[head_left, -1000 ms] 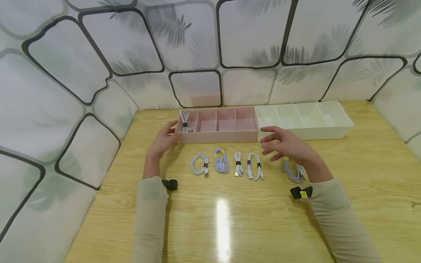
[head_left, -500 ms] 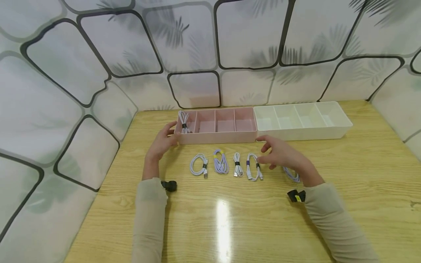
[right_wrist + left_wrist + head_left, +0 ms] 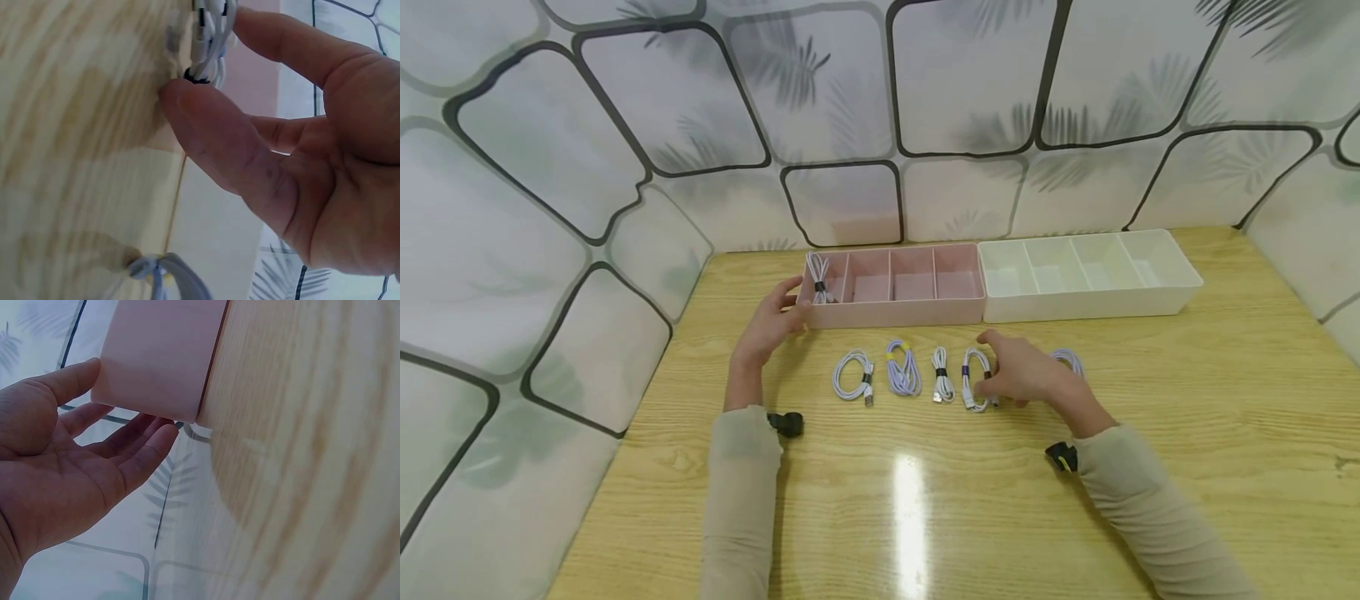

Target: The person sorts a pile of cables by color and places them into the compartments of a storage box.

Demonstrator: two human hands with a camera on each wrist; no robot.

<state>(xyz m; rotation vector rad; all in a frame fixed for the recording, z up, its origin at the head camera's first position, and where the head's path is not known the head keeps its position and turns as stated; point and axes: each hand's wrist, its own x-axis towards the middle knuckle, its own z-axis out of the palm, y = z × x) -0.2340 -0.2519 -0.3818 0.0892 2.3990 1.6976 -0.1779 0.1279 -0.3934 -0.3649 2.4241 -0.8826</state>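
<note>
My left hand (image 3: 767,325) rests at the left end of the pink divided box (image 3: 895,314). In the left wrist view its thumb touches the front wall near the top corner, and the relaxed fingers (image 3: 147,453) reach past the end. My right hand (image 3: 1021,371) is low over a coiled white cable (image 3: 967,392) with a dark blue tie. The thumb and forefinger stand apart on either side of the coil, which they partly hide. In the right wrist view, bundled cables (image 3: 212,47) show just beyond the thumb tip. Another white cable (image 3: 817,271) stands in the pink box's leftmost compartment.
A white divided box (image 3: 1093,302) adjoins the pink one on the right. Left of my right hand lie a white cable (image 3: 941,379) with a black tie, a purple cable (image 3: 904,375) and a round white coil (image 3: 837,379). Another purple cable (image 3: 1072,360) lies partly behind my right wrist.
My right hand has come down and left from in front of the white box to the blue-tied cable. My left hand stays at the pink box.
</note>
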